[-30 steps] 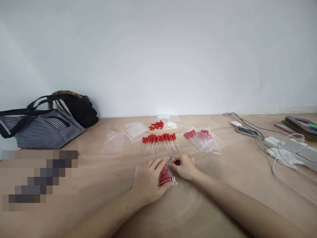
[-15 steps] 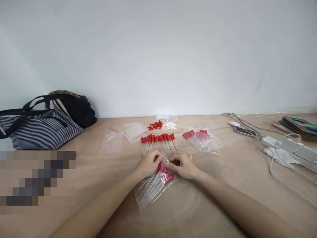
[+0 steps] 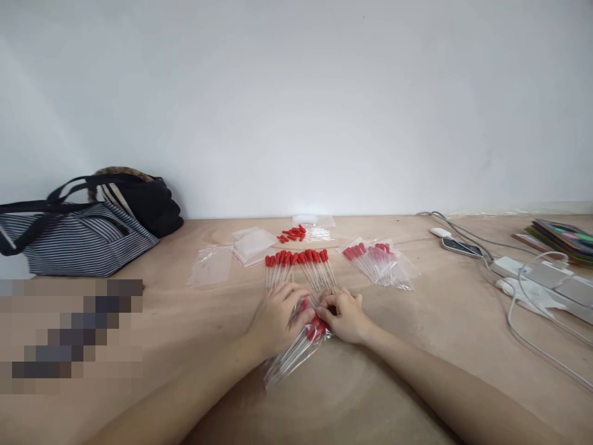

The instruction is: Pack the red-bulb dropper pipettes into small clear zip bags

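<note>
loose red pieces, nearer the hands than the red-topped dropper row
No, the loose red pieces lie behind the dropper row, nearer the white wall.

The left arm (image 3: 199, 383) and the right arm (image 3: 430, 377) are both bare as far as the frame shows. Each one is thick down at the bottom edge and gets thin near the wrist. The left hand (image 3: 279, 318), just left of the middle in the lower half, is bare too. So is the right hand (image 3: 346, 316), a little right of the middle. Their fingers are slim, but the nails are too small to see well.
</note>
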`<action>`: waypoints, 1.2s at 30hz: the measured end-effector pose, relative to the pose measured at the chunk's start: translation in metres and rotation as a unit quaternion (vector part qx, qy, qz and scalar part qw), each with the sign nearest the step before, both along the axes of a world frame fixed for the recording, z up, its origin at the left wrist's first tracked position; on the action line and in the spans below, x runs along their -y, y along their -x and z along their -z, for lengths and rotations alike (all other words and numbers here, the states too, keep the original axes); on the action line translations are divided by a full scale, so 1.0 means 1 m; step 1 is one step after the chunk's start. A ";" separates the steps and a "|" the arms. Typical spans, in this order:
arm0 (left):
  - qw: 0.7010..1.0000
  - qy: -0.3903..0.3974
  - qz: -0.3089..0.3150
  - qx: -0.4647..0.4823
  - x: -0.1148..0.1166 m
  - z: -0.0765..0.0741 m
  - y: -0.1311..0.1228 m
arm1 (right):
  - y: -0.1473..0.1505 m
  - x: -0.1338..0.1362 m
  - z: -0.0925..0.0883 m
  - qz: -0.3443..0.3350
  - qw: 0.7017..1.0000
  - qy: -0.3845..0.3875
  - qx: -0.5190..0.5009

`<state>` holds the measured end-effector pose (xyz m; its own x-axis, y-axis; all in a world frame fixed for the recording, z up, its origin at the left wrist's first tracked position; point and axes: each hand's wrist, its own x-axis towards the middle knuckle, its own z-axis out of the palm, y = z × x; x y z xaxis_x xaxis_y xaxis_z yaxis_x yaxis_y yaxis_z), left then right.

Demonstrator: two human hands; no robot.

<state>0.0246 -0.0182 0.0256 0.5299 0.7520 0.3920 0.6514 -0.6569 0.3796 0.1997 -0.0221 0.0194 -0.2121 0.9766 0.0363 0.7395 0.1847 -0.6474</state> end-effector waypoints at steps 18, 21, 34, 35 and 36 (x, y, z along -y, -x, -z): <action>0.970 0.078 0.126 -0.192 0.027 -0.005 0.015 | 0.006 0.004 0.002 0.061 0.996 -0.045 0.042; 0.968 0.086 0.151 -0.183 0.025 -0.008 0.020 | -0.011 0.007 0.003 0.040 0.998 -0.024 0.032; 0.966 0.027 0.188 -0.177 0.025 -0.012 0.019 | -0.042 0.025 0.005 -0.216 0.935 -0.247 0.134; 0.965 0.024 0.188 -0.182 0.026 -0.011 0.018 | -0.043 0.026 0.006 -0.225 0.933 -0.245 0.135; 0.964 0.021 0.188 -0.186 0.026 -0.011 0.017 | -0.044 0.026 0.007 -0.233 0.932 -0.242 0.134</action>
